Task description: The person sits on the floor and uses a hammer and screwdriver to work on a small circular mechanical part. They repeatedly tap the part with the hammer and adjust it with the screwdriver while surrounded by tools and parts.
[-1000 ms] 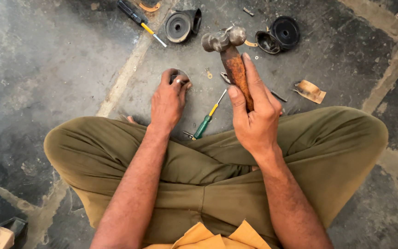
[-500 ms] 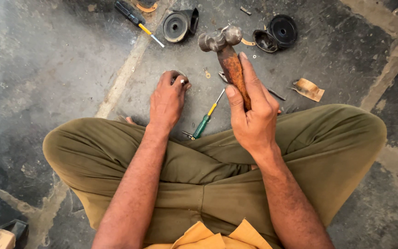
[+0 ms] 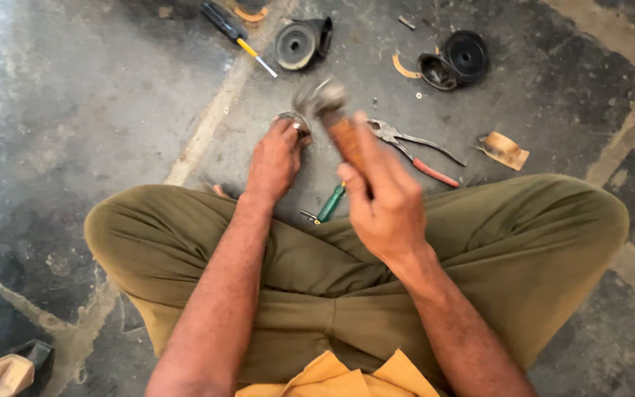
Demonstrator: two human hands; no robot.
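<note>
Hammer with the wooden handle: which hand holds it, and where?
The right hand grips the metal-headed wooden hammer around the lower part of its handle.

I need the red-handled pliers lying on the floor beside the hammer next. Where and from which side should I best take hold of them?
Grip the pliers by the two handles, near the red-sleeved one at the right end. They lie flat, jaws toward the hammer in the right hand, handles splayed toward the bare floor. Coming from above on that right side likely keeps clear of the hammer.
</note>
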